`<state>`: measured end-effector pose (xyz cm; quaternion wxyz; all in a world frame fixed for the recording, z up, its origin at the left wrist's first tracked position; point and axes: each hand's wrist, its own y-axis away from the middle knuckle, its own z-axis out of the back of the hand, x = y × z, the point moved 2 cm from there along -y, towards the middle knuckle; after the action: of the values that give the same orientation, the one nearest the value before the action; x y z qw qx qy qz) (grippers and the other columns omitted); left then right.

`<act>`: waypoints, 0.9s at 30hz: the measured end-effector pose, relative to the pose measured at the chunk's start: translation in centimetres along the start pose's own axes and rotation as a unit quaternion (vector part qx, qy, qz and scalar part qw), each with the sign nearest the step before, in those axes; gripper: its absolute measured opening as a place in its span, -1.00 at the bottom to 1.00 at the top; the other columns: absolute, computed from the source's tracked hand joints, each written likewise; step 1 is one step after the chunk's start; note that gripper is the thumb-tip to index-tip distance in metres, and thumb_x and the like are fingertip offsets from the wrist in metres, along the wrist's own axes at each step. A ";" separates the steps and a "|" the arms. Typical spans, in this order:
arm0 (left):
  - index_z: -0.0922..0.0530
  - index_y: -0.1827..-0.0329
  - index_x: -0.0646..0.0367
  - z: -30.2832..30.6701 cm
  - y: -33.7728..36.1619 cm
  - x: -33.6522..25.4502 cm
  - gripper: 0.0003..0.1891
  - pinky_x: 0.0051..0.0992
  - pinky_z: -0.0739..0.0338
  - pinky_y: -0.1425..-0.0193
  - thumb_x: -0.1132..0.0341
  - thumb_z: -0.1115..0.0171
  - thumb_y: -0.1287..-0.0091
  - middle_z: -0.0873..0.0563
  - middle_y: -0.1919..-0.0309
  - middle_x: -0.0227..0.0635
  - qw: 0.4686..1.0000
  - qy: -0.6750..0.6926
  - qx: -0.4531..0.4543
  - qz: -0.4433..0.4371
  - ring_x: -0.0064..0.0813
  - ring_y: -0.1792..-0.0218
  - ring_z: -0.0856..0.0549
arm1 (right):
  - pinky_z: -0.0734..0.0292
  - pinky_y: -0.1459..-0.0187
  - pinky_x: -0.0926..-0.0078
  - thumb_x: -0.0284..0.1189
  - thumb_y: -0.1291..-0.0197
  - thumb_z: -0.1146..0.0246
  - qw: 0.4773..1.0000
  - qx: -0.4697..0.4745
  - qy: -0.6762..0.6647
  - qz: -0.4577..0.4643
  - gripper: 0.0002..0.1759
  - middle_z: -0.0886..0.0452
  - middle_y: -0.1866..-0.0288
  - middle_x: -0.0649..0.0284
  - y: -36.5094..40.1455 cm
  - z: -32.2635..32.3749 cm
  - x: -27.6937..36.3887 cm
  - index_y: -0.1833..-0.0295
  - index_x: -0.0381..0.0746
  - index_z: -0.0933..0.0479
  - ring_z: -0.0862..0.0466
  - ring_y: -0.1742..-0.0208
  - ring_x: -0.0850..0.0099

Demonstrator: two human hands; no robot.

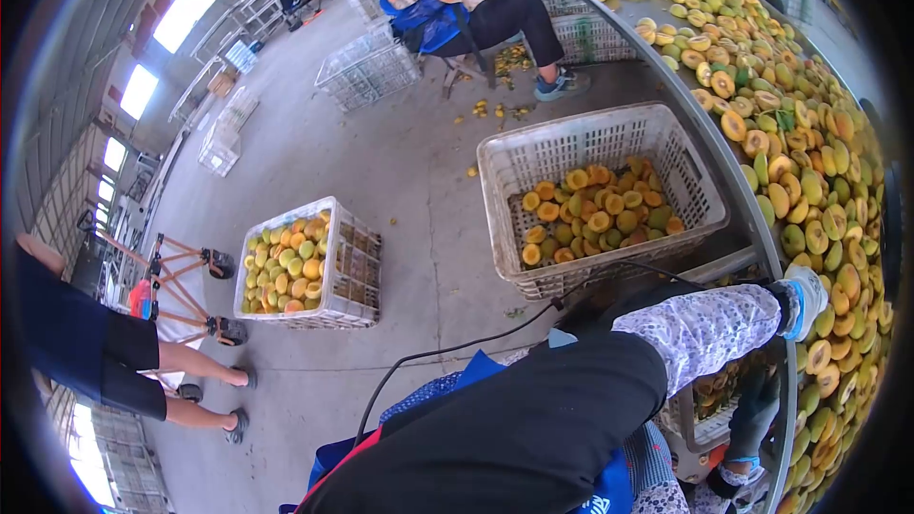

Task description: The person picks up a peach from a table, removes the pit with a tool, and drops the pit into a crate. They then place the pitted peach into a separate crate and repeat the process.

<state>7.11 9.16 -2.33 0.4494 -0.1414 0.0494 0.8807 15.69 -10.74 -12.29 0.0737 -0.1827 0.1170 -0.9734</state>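
My left hand, in a whitish glove with a blue band at the wrist, rests at the metal rim of the sorting table. Halved yellow-orange stone fruit with greenish skins lies right beside its fingers, whose grip is hidden from this angle. A floral oversleeve covers that forearm, below a black sleeve. Low in the view, my right hand, also gloved, shows only in part near the table's edge, with its fingers hidden. Under my left forearm, a crate holding fruit is partly visible.
A white crate of halved fruit stands beside the table, with a black cable crossing before it. Another full crate sits on the floor. A seated person works beyond; someone stands by a folding cart at left.
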 end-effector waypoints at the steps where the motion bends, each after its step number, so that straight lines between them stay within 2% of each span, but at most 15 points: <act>1: -0.82 0.10 0.03 0.5 0.9 0.2 -0.55 -0.19 -0.62 0.12 0.09 -0.52 0.11 -0.79 0.13 -0.32 1.000 0.021 -0.023 0.008 -0.24 0.09 -0.79 | -0.44 -0.40 0.32 -0.62 -0.51 0.07 0.986 -0.025 0.133 0.094 -0.51 -0.40 -0.48 -0.17 0.6 -1.1 -2.3 -0.51 -0.42 -0.31 -0.47 -0.47 0.20; 2: -0.82 0.13 0.04 1.3 1.9 0.1 -0.57 -0.20 -0.63 0.14 0.09 -0.51 0.10 -0.80 0.17 -0.31 0.998 0.041 -0.044 0.015 -0.23 0.14 -0.80 | -0.47 -0.32 0.33 -0.55 -0.55 0.06 0.999 -0.040 -0.017 -0.006 -0.54 -0.49 -0.39 -0.12 0.0 -1.0 -2.0 -0.48 -0.42 -0.36 -0.53 -0.36 0.24; 4: -0.81 0.34 0.06 2.2 3.1 0.1 -0.70 -0.19 -0.65 0.22 0.11 -0.48 0.11 -0.79 0.41 -0.23 0.978 0.172 -0.095 0.074 -0.12 0.28 -0.80 | -0.53 -0.15 0.37 -0.40 -0.61 0.02 0.950 -0.100 -0.243 -0.169 -0.55 -0.63 -0.23 -0.01 -1.6 1.1 0.8 -0.42 -0.44 -0.43 -0.64 -0.15 0.30; 6: -0.71 0.43 0.13 3.8 5.8 -0.4 -0.77 -0.18 -0.61 0.19 0.18 -0.44 0.07 -0.74 0.38 -0.12 0.920 0.341 -0.138 0.137 -0.03 0.26 -0.74 | -0.51 0.06 0.42 -0.20 -0.61 -0.05 0.932 -0.163 -0.263 -0.187 -0.47 -0.67 -0.11 0.09 -1.5 1.3 0.6 -0.35 -0.47 -0.49 -0.61 0.07 0.38; 7: -0.64 0.44 0.17 2.5 4.9 -1.0 -0.77 -0.17 -0.58 0.17 0.21 -0.42 0.04 -0.69 0.37 -0.07 0.891 0.360 -0.249 0.116 0.00 0.25 -0.70 | -0.50 0.09 0.42 -0.17 -0.60 -0.07 0.912 -0.183 -0.297 -0.216 -0.44 -0.67 -0.11 0.11 -1.2 1.0 -0.9 -0.36 -0.47 -0.49 -0.60 0.10 0.40; 9: -0.49 0.42 0.23 0.6 4.5 -1.9 -0.75 -0.12 -0.49 0.12 0.26 -0.36 -0.03 -0.59 0.35 0.00 0.823 0.422 -0.379 0.044 0.03 0.22 -0.61 | -0.50 -0.04 0.42 -0.17 -0.61 -0.05 0.879 -0.213 -0.327 -0.274 -0.44 -0.61 -0.22 0.09 -1.2 3.3 0.6 -0.40 -0.45 -0.45 -0.60 -0.05 0.38; 12: -0.48 0.34 0.22 0.0 5.0 -4.4 -0.77 -0.15 -0.49 0.20 0.29 -0.33 -0.09 -0.57 0.42 -0.06 0.747 0.516 -0.413 0.081 -0.05 0.32 -0.61 | -0.44 -0.34 0.38 -0.18 -0.64 0.00 0.858 -0.292 -0.354 -0.230 -0.41 -0.46 -0.46 0.02 -1.2 3.7 0.0 -0.50 -0.43 -0.33 -0.56 -0.33 0.31; 13: -0.48 0.27 0.23 1.1 6.3 -5.2 -0.82 -0.25 -0.47 0.29 0.35 -0.28 -0.19 -0.55 0.48 -0.18 0.732 0.597 -0.310 0.105 -0.28 0.41 -0.57 | -0.37 -0.43 0.36 -0.17 -0.64 0.01 0.873 -0.308 -0.317 -0.206 -0.39 -0.43 -0.49 0.01 -1.0 3.4 -0.5 -0.52 -0.43 -0.30 -0.52 -0.39 0.26; 15: -0.50 0.12 0.24 0.7 7.2 -7.1 -0.83 -0.37 -0.46 0.32 0.38 -0.22 -0.30 -0.58 0.46 -0.36 0.625 0.754 -0.198 0.044 -0.59 0.37 -0.55 | -0.40 -0.43 0.32 -0.14 -0.65 0.04 0.832 -0.359 -0.351 -0.235 -0.38 -0.41 -0.51 -0.02 -1.8 3.9 1.2 -0.55 -0.39 -0.27 -0.51 -0.42 0.22; 18: -0.52 0.03 0.19 -2.1 7.6 -7.5 -0.82 -0.37 -0.48 0.16 0.35 -0.18 -0.38 -0.60 0.37 -0.31 0.644 0.734 -0.203 0.070 -0.53 0.29 -0.56 | -0.45 -0.40 0.31 -0.13 -0.65 0.06 0.771 -0.368 -0.429 -0.294 -0.37 -0.39 -0.52 -0.03 -3.7 5.8 4.9 -0.57 -0.35 -0.27 -0.51 -0.42 0.22; 19: -0.53 0.00 0.17 -6.7 4.1 -7.7 -0.81 -0.36 -0.50 0.12 0.35 -0.17 -0.38 -0.63 0.34 -0.28 0.593 0.768 -0.242 -0.027 -0.49 0.25 -0.60 | -0.47 -0.36 0.33 -0.14 -0.64 0.05 0.785 -0.367 -0.411 -0.283 -0.38 -0.42 -0.49 -0.04 -3.9 5.6 5.0 -0.56 -0.36 -0.27 -0.53 -0.39 0.23; 21: -0.54 -0.06 0.14 -8.8 2.9 -6.6 -0.77 -0.35 -0.53 0.05 0.35 -0.17 -0.38 -0.68 0.26 -0.24 0.596 0.741 -0.281 -0.127 -0.40 0.16 -0.67 | -0.52 -0.28 0.35 -0.15 -0.64 0.03 0.810 -0.371 -0.367 -0.267 -0.39 -0.46 -0.43 -0.05 -3.1 5.4 4.7 -0.55 -0.38 -0.28 -0.57 -0.31 0.23; 22: -0.55 -0.10 0.14 -9.4 2.9 -5.9 -0.74 -0.35 -0.54 0.03 0.35 -0.18 -0.37 -0.70 0.22 -0.22 0.655 0.686 -0.289 -0.130 -0.37 0.11 -0.69 | -0.54 -0.24 0.36 -0.16 -0.64 0.02 0.822 -0.376 -0.343 -0.257 -0.39 -0.49 -0.41 -0.06 -2.8 5.5 4.5 -0.54 -0.38 -0.29 -0.58 -0.28 0.24; 25: -0.55 -0.20 0.14 0.7 11.4 -6.0 -0.64 -0.35 -0.57 -0.03 0.38 -0.21 -0.33 -0.74 0.13 -0.19 0.746 0.625 -0.222 -0.063 -0.28 0.01 -0.73 | -0.57 -0.20 0.37 -0.17 -0.64 0.00 0.838 -0.367 -0.322 -0.243 -0.40 -0.52 -0.37 -0.06 -2.7 5.5 4.2 -0.54 -0.38 -0.30 -0.60 -0.23 0.24; 27: -0.55 -0.24 0.15 2.5 12.8 -6.7 -0.57 -0.35 -0.58 -0.03 0.40 -0.24 -0.28 -0.75 0.14 -0.20 0.731 0.659 -0.173 -0.027 -0.27 0.05 -0.74 | -0.57 -0.19 0.37 -0.17 -0.63 -0.01 0.842 -0.360 -0.322 -0.240 -0.40 -0.53 -0.36 -0.05 -2.5 5.4 3.7 -0.54 -0.37 -0.30 -0.61 -0.22 0.24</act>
<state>0.03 -3.02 1.50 0.2953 -0.7631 0.1758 0.5473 14.02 -10.10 -5.52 -0.1994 -0.5223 0.3817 -0.7361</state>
